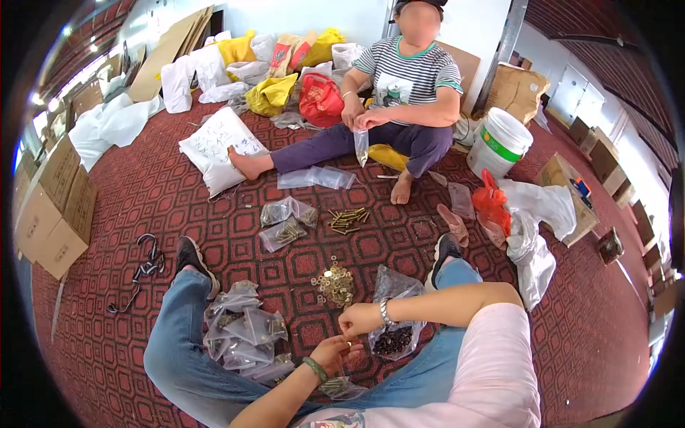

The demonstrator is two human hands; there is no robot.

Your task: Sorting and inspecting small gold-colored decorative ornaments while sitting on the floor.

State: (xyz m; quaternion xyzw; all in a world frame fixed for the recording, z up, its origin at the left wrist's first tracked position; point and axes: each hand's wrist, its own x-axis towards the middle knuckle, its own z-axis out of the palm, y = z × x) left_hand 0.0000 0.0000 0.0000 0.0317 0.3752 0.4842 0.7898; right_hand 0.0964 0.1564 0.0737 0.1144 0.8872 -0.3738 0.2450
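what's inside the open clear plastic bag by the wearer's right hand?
The open clear plastic bag holds small dark metal parts, heaped at its bottom. Their exact type is too small to tell; the right hand hides nothing.

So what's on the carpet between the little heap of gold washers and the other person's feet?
In the head view, a loose pile of brass screws lies between the washers and the feet, with bare red carpet around it.

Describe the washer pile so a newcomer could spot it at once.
On the red patterned carpet, look between the wearer's two spread jeans legs, just above the hands. The pile of washers lies loose there: flat brass-coloured rings, unbagged, unlike the dark parts in the clear bag to its right and the long screws farther off.
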